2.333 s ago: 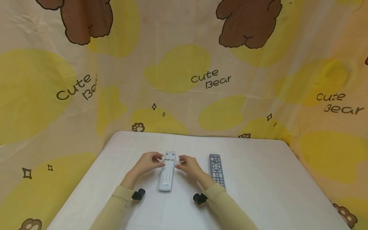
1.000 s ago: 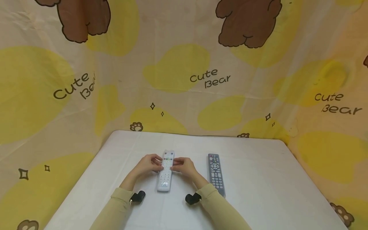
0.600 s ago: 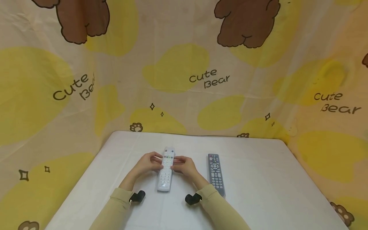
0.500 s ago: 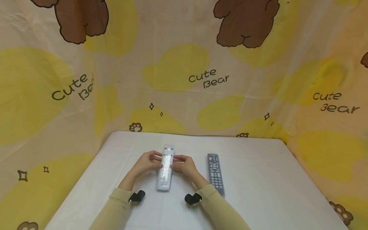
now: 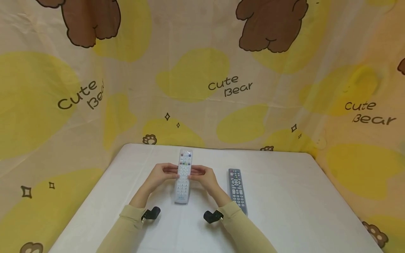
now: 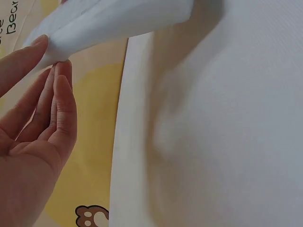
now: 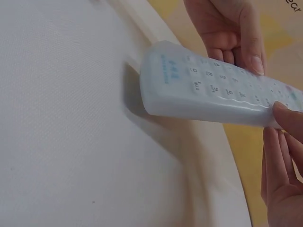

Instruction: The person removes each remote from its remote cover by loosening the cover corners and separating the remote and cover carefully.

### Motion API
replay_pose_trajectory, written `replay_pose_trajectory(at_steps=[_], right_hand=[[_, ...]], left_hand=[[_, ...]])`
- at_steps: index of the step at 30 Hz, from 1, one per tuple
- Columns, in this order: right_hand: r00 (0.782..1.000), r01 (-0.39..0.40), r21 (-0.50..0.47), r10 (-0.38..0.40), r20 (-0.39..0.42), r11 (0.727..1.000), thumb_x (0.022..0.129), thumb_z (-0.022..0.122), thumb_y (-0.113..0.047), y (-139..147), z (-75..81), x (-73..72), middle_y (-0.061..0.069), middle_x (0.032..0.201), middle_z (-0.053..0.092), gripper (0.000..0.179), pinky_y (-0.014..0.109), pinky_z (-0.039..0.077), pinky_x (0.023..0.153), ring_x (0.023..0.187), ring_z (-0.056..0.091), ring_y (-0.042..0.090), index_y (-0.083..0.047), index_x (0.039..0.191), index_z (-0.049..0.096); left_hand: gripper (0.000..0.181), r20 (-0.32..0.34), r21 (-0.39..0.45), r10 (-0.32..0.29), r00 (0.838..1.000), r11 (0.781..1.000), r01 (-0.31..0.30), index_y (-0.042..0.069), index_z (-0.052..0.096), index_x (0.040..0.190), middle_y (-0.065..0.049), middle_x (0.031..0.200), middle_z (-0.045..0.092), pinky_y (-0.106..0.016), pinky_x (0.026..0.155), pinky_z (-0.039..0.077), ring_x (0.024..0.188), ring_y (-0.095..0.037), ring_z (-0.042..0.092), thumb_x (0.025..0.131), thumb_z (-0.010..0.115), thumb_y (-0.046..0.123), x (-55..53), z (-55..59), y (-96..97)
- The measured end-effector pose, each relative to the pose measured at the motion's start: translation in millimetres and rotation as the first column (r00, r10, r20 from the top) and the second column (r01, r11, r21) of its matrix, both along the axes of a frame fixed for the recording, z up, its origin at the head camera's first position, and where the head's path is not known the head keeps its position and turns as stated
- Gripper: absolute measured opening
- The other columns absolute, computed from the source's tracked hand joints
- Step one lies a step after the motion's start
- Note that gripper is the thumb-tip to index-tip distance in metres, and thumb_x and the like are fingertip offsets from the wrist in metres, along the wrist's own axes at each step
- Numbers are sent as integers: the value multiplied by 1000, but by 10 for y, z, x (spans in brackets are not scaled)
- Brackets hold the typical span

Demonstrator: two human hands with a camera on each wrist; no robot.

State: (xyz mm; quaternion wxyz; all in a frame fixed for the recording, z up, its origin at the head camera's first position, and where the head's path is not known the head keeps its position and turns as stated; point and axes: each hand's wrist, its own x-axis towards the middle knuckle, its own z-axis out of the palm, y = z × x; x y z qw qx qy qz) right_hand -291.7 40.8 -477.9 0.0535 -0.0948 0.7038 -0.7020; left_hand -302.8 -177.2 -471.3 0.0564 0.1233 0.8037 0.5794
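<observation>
A white remote control (image 5: 182, 188) in a clear sleeve is lifted over the table, its far end tilted up. My left hand (image 5: 159, 175) pinches its left edge, thumb on top and fingers beneath. On the opposite edge my right hand (image 5: 205, 177) pinches it the same way. The right wrist view shows the remote's number keys and rounded near end (image 7: 158, 80), with both hands at its sides. In the left wrist view its pale side (image 6: 118, 23) crosses the top, above the left fingers (image 6: 64, 104).
A dark grey remote control (image 5: 237, 189) lies on the white table (image 5: 294, 196), right of my right hand. A bear-print cloth (image 5: 190, 80) hangs behind and at both sides of the table. Small black cameras (image 5: 152, 213) sit on both wrists.
Both hands closed in from beside the white remote and took its edges. They have since raised it off the table, far end first. The grey remote has stayed in place.
</observation>
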Motion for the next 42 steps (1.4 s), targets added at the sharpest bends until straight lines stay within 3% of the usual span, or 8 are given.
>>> replay_pose_trajectory(at_steps=[4, 12, 20, 27, 35, 42], right_hand=[[1000, -4, -9, 4, -24, 1000, 77, 73, 4, 5, 120, 44, 26, 113, 65, 44, 29, 55, 85, 104, 65, 34, 8, 118, 60], [993, 24, 10, -23, -118, 1000, 77, 73, 4, -11, 315, 128, 21, 116, 65, 39, 31, 55, 85, 106, 63, 33, 4, 114, 64], [984, 57, 52, -48, -171, 997, 79, 73, 0, -29, 440, 215, 22, 111, 67, 32, 30, 55, 85, 105, 63, 36, 4, 110, 66], [981, 89, 44, -79, -179, 995, 80, 72, 0, -48, 470, 242, 21, 108, 68, 28, 31, 55, 85, 103, 64, 33, 2, 108, 68], [977, 139, 46, -129, -170, 989, 80, 72, -2, -91, 481, 252, 19, 109, 68, 28, 29, 57, 76, 94, 67, 32, 3, 108, 68], [980, 158, 54, -150, -131, 986, 78, 77, -8, -96, 241, 116, 13, 118, 66, 30, 32, 56, 77, 89, 70, 24, -5, 107, 71]], left_hand=[[41, -29, 37, -16, 999, 999, 17, -2, 64, 113, -17, 109, 68, -29, 84, 55, 92, -18, 68, 77, 78, 13, 7, 37, -9], [32, -79, 55, -28, 996, 998, 33, 0, 64, 110, -17, 112, 66, -40, 90, 51, 101, -27, 63, 80, 74, 6, 156, 372, 26], [30, -123, 67, 8, 992, 998, 0, 2, 65, 108, -16, 109, 68, -45, 93, 49, 103, -27, 62, 80, 74, 7, 174, 402, 23], [25, -146, 127, 33, 989, 992, -14, -1, 65, 103, -18, 105, 67, -31, 84, 55, 95, -16, 63, 79, 73, 0, 177, 401, 38], [23, -178, 143, 79, 981, 988, -53, -1, 66, 98, -1, 92, 66, -24, 82, 53, 92, -15, 62, 77, 75, 0, 185, 391, 58], [20, -178, 170, 82, 981, 984, -51, -2, 66, 97, 5, 92, 66, -23, 88, 52, 94, -15, 60, 78, 73, -2, 194, 356, 52]])
